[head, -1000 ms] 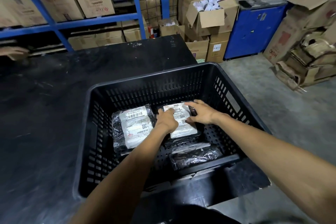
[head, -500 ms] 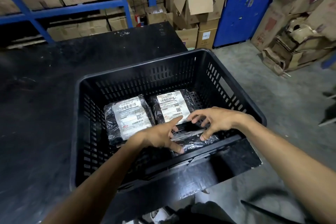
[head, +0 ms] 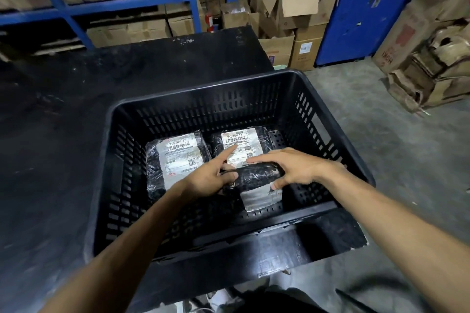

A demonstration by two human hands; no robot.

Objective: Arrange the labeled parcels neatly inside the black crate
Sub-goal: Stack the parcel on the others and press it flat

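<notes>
A black slotted crate (head: 254, 84) sits on the dark table's near right corner. Two black-wrapped parcels with white barcode labels lie flat side by side on its floor: one at the left (head: 175, 157), one at the right (head: 240, 142). A third black-wrapped parcel (head: 256, 178) is held on edge near the front, tilted so its white label faces me. My left hand (head: 211, 175) grips its left end, index finger stretched out over the right parcel's label. My right hand (head: 292, 169) holds its right end from above.
The black table (head: 63, 147) stretches left and behind the crate. Blue shelving (head: 101, 5) with cardboard boxes stands at the back. Open cartons (head: 300, 0), a blue cabinet (head: 361, 23) and crushed cardboard (head: 432, 58) line the concrete floor at the right.
Both hands came back from the rear right parcel to the front one, closed on it and tipped it up on edge. The camera has shifted closer and lower.
</notes>
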